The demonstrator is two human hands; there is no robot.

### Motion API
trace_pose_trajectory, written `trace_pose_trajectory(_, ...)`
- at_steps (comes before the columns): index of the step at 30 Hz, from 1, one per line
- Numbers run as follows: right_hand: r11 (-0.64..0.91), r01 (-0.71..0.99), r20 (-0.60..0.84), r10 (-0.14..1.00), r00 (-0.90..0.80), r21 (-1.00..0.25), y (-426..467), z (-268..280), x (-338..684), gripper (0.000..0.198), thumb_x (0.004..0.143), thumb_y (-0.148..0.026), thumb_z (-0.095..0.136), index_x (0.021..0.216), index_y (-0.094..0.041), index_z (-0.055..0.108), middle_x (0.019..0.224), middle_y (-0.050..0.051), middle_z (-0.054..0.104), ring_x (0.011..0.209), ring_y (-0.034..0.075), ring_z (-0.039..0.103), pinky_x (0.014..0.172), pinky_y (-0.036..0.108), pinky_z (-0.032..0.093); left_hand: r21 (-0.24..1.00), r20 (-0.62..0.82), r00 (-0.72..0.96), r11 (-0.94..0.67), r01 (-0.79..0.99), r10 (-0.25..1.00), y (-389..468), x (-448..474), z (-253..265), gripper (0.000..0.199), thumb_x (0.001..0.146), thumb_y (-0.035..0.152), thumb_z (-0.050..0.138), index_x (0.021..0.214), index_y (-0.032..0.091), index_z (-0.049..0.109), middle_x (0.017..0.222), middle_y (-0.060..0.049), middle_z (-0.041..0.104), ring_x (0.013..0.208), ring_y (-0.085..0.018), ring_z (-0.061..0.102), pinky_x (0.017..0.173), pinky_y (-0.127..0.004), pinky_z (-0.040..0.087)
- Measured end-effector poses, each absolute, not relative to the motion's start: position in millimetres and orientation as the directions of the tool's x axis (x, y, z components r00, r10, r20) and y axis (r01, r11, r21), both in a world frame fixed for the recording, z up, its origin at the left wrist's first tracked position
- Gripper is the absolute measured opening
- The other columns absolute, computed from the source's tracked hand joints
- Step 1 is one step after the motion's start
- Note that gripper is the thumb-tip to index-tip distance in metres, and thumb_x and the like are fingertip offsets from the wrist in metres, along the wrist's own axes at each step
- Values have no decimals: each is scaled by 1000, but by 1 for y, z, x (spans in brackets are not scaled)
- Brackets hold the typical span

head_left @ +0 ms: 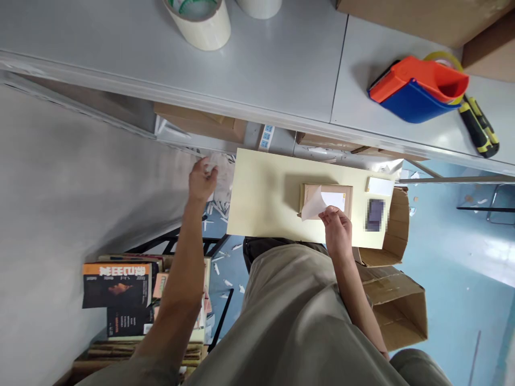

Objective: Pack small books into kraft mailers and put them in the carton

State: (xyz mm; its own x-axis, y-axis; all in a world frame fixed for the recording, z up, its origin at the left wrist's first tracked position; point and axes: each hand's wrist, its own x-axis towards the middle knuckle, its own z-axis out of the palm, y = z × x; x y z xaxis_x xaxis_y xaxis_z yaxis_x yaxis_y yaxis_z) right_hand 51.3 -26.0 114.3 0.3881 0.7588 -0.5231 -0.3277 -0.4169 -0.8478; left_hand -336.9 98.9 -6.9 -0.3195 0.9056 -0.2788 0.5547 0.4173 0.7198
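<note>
My right hand (338, 228) pinches the edge of a white paper label (314, 203), which curls up over a small brown cardboard box (346, 194). Part of the label, with a small yellow mark, lies along the box's top. The box rests on a pale yellow board (257, 198) in front of my body. Off the board's left end hangs my left hand (202, 179), its fingers bent and apart. A pale, blurred patch shows beside those fingertips; whether it is a loose scrap or the floor, I cannot tell.
A white label stack (380, 186) and a pixelated dark object (375, 215) lie at the board's right. On the grey shelf (281, 64) are tape rolls (209, 27), an orange-blue tape dispenser (422, 91) and a cutter (478, 128). Books (116, 284) and open cartons (398, 311) flank me.
</note>
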Motion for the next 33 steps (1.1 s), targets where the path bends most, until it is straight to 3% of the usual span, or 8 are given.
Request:
trace_pose_trajectory(4, -411, -351, -524, 779, 344, -841, -29, 118, 77, 37, 80, -54, 92, 80, -25, 69, 78, -3, 66, 79, 17, 66, 92, 37, 59, 948, -233, -65, 242, 207, 970, 36, -219, 40, 43, 96, 49, 75, 128, 22, 66, 145, -14, 71, 128, -28, 73, 118, -47, 56)
trace_pose_trajectory(7, -414, -396, -541, 788, 294, -820, -32, 120, 103, 36, 80, -52, 91, 80, -25, 67, 79, -3, 65, 78, 17, 66, 91, 37, 61, 987, -161, 120, 158, 36, 980, -16, -129, 65, 42, 94, 48, 83, 124, 25, 64, 148, -16, 69, 142, -30, 66, 126, -54, 48)
trace_pose_trajectory(9, -420, -449, -564, 785, 257, -789, -35, 120, 123, 32, 82, -49, 89, 82, -26, 67, 78, -3, 64, 78, 17, 66, 90, 37, 62, 992, -125, 173, 127, -1, 977, -43, -81, 71, 55, 85, 42, 93, 127, 27, 60, 155, -17, 64, 142, -32, 65, 125, -57, 48)
trace_pose_trajectory(12, -441, -557, -620, 764, 179, -704, -41, 117, 152, 27, 83, -42, 88, 85, -27, 66, 78, -4, 65, 77, 16, 66, 91, 35, 62, 995, -79, 155, 88, -48, 985, -69, -27, 68, 63, 78, 34, 99, 124, 27, 55, 162, -20, 55, 133, -33, 71, 119, -58, 53)
trace_pose_trajectory(16, -472, -623, -669, 734, 115, -624, -46, 114, 182, 28, 81, -42, 88, 86, -27, 64, 78, -4, 66, 75, 16, 67, 90, 35, 63, 991, -116, 104, 122, -59, 988, -83, 16, 63, 48, 86, 26, 89, 114, 26, 50, 155, -16, 59, 112, -26, 79, 106, -50, 60)
trace_pose_trajectory(23, -477, -575, -623, 778, 73, -664, -53, 120, 216, 34, 80, -50, 87, 85, -28, 60, 79, -2, 71, 75, 20, 71, 89, 40, 65, 976, -199, 11, 199, -84, 980, -92, 56, 64, 42, 85, 28, 83, 113, 27, 51, 138, -9, 68, 97, -17, 75, 99, -41, 59)
trace_pose_trajectory(29, -526, -548, -623, 782, -12, -650, -56, 125, 238, 35, 79, -53, 87, 91, -26, 67, 86, 1, 78, 75, 20, 74, 85, 40, 66, 987, -159, -116, 161, 12, 980, -89, 61, 64, 35, 85, 23, 76, 114, 26, 56, 120, -7, 71, 93, -18, 71, 97, -40, 57)
trace_pose_trajectory(33, -415, -431, -495, 865, 86, -801, -56, 138, 249, 37, 83, -56, 85, 98, -25, 74, 97, 5, 82, 82, 22, 75, 90, 42, 64, 987, -148, -126, 155, 48, 981, -86, 49, 66, 35, 81, 23, 75, 112, 25, 59, 110, -4, 69, 90, -17, 67, 92, -36, 56)
